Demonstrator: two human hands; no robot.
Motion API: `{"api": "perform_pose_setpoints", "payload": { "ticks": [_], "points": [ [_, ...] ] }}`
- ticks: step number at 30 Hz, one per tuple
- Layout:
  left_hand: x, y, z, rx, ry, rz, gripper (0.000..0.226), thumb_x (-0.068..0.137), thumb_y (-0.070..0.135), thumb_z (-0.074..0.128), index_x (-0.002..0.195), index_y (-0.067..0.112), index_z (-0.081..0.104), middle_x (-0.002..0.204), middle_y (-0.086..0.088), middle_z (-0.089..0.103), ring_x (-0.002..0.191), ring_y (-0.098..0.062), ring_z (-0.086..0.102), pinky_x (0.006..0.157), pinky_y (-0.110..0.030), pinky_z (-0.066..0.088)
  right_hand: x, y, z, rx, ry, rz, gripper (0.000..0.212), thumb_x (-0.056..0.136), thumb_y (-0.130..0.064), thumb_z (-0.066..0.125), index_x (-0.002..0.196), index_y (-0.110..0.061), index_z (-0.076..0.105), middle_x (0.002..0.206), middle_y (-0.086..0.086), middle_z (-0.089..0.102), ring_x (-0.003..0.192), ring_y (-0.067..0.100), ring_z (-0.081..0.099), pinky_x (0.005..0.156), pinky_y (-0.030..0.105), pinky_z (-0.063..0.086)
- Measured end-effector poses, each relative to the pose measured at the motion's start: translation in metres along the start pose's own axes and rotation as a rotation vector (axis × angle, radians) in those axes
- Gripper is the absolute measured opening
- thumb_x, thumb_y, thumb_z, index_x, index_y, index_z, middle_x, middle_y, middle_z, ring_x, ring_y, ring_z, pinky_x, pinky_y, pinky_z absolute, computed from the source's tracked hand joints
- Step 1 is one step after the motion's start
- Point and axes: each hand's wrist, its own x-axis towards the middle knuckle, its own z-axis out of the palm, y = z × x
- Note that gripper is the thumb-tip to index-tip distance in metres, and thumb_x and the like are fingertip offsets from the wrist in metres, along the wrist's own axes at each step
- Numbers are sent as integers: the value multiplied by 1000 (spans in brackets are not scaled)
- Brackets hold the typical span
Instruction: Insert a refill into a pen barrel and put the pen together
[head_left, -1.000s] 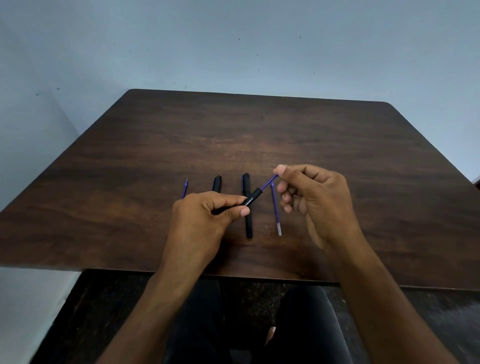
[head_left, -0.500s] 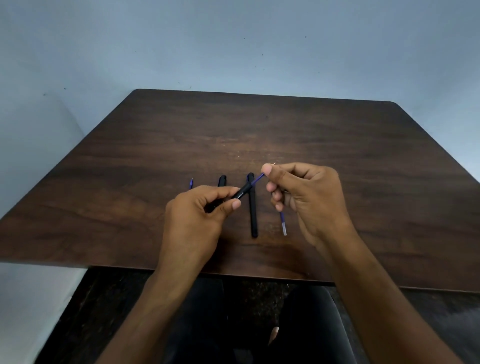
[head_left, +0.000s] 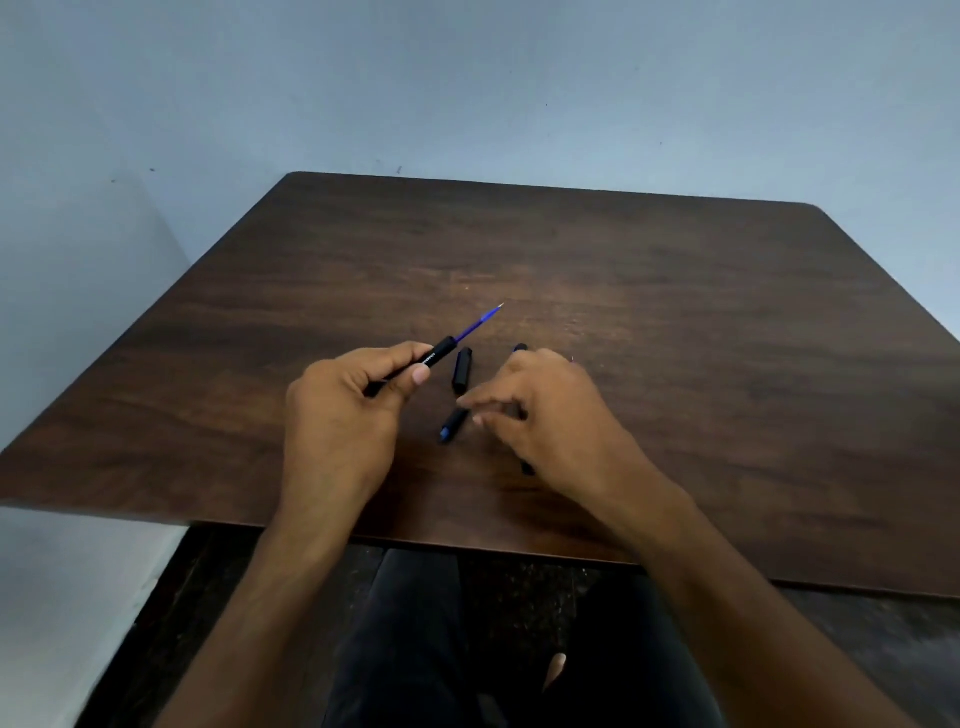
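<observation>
One dark brown wooden table fills most of the view, its far edge against a pale blue wall. Below its near edge the person's dark trousers show over a dark speckled floor.

Two hands work above the near middle of the table. The left hand has its fingers curled round one black pen barrel, thumb pressed against the side, holding it tilted up and away to the right, clear of the tabletop. One blue refill sticks out of the barrel's far end, its pale metal tip pointing away from the person.

The right hand hovers low over the table just to the right, fingers loosely bent and reaching left, narrow but gripping nothing that can be made out; the fingertips are blurred.

Three more black pieces lie on the wood. One short black cap lies between the two hands, close to the held barrel but apart from it. One short black piece with a blue end lies just below the right hand's fingertips; whether they touch it I cannot tell. One long black pen lies mostly hidden under the right hand, only its two ends showing.
</observation>
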Motion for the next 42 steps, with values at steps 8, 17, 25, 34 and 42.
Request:
{"api": "perform_pose_setpoints", "payload": {
  "ticks": [8,17,25,34,42],
  "points": [
    [-2,-6,1,54,-30,74,24,88,9,71,109,20,76,94,24,67,95,12,62,86,-5,44,9,-7,17,-209,-133,-110,27,97,-32,62,123,-35,71,102,-3,48,96,15,33,87,36,45],
    [-3,-8,-1,32,-28,96,23,89,7,70,107,21,76,95,19,69,96,6,65,86,-8,45,-4,5,7,-56,162,-140,18,86,-24,76,104,-21,79,100,-2,63,99,18,48,86,23,41],
    [-6,-7,9,46,-43,121,26,87,5,72,106,22,77,97,14,72,97,-4,67,88,-14,47,-18,26,-24,320,359,121,12,82,-16,83,92,-21,78,82,-15,75,77,2,70,71,10,51],
    [-8,-6,16,63,-74,139,27,87,6,72,107,24,76,97,16,71,97,-2,64,87,-5,41,-23,30,-40,459,396,114,17,88,-15,75,104,-17,77,96,-8,74,70,-1,68,63,10,52],
    [-8,-7,17,108,-75,179,30,88,9,72,107,32,74,96,31,64,97,2,63,87,-6,42,-21,32,-38,407,335,87,18,89,-16,74,106,-20,76,102,-8,73,91,7,69,66,24,61]
  ]
}}
